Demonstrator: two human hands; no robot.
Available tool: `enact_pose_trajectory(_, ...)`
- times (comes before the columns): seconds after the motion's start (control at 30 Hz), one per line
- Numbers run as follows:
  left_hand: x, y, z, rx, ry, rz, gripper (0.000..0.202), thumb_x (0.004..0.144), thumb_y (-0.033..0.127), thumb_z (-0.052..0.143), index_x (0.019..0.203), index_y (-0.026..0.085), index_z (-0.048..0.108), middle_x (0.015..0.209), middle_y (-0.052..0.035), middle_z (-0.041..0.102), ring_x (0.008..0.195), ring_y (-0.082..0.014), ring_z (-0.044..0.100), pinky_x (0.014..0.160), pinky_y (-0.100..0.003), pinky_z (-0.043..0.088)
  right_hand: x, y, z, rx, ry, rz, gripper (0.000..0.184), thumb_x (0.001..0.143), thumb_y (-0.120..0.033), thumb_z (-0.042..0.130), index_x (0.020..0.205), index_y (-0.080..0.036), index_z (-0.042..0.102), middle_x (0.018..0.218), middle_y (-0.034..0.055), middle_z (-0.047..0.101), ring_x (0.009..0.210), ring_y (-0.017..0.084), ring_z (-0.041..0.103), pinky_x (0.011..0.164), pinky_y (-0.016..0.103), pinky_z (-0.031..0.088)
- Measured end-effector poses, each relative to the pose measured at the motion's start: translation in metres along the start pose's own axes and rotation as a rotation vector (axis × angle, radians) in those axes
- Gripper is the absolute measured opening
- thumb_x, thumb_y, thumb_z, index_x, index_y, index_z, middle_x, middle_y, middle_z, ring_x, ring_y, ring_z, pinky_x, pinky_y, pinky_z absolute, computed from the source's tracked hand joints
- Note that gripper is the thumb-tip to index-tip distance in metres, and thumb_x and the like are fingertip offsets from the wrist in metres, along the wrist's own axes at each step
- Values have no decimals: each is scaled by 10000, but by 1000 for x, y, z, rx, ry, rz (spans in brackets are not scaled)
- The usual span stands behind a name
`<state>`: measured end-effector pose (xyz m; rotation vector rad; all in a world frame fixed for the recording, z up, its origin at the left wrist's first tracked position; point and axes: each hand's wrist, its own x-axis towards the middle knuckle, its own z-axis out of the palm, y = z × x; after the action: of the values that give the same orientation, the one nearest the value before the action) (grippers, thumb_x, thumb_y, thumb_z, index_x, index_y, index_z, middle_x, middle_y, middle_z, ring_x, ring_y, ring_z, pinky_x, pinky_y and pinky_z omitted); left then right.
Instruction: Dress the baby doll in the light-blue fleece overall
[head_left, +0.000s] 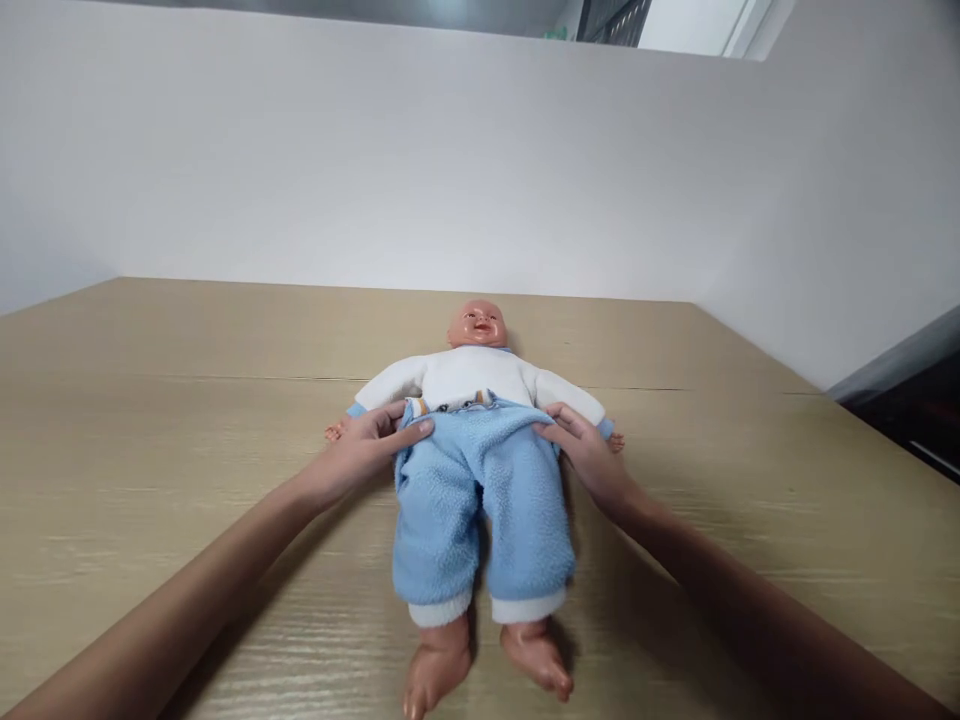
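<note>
A baby doll (480, 326) lies on its back on the wooden table, head away from me and bare feet towards me. It has on a white long-sleeved top (474, 372) with blue cuffs, and light blue fleece trousers (517, 500) with white hems. My left hand (375, 432) pinches the trousers' waistband at the left, thumb on the outer side. At the right side of the waist, my right hand (581, 445) grips the same waistband between thumb and fingers. Fingertips of both hands are partly hidden by the fabric or the doll's sides.
The wooden tabletop (187, 430) spreads around the doll, with a seam running across it. A white wall (375, 160) rises behind the table and along the right. Something dark (915, 390) stands beyond the table's right edge.
</note>
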<state>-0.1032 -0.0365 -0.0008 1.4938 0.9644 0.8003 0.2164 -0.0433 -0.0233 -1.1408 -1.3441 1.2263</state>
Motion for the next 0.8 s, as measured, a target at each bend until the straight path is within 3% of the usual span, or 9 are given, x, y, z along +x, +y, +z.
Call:
enact_pose_trajectory(0.17,-14,-10,-7,-98,-103,-94,475,981,493,757,1377,241,687,1355,-79,734,1308,-283,642,1146,-397,491,-14,24,-2,147,-131,114,335,942,-556,758,948,-237,654,888,-15,585,871,208,525,843,336,431)
enact_pose_trajectory(0.27,-16,-22,-6,-332,-102,-175,523,1013,451,728,1489,275,605,1390,-95,724,1282,-265,673,1082,-379,536,-19,19,3,333,-185,232,359,883,-546,813,948,-247,625,823,-27,539,795,193,502,781,323,422)
enact_pose_trajectory(0.37,-16,-27,-6,-422,-108,-209,504,1020,445,720,1475,254,618,1365,-118,733,1223,-258,704,1012,-351,560,-23,6,2,300,-241,284,376,855,-529,837,951,-236,623,823,-24,505,764,179,457,723,303,378)
enact_pose_trajectory(0.43,-16,-22,-9,-357,-97,-182,479,1024,483,705,1430,235,652,1332,-120,741,1192,-261,709,998,-353,562,-26,-4,-2,197,-274,230,368,879,-533,813,937,-226,620,834,-20,489,764,176,428,709,298,351)
enact_pose_trajectory(0.57,-10,7,-14,-61,-25,-4,387,1016,504,714,1281,224,739,1268,-76,756,1204,-262,675,1071,-372,522,-25,-25,-6,35,-295,40,328,963,-529,734,954,-230,601,863,-20,479,793,180,420,715,300,338)
enact_pose_trajectory(0.67,1,25,-12,19,10,88,372,1001,490,737,1284,248,749,1299,-49,755,1233,-267,658,1100,-370,500,-13,-35,-3,10,-296,-40,290,988,-504,721,990,-243,596,902,-18,511,838,189,461,749,301,363)
enact_pose_trajectory(0.8,20,22,-7,5,45,55,422,977,555,739,1244,230,770,1281,-63,766,1263,-307,651,1114,-398,481,7,-23,-1,-32,-191,-46,333,934,-516,788,972,-244,600,892,-26,534,858,196,510,788,307,396)
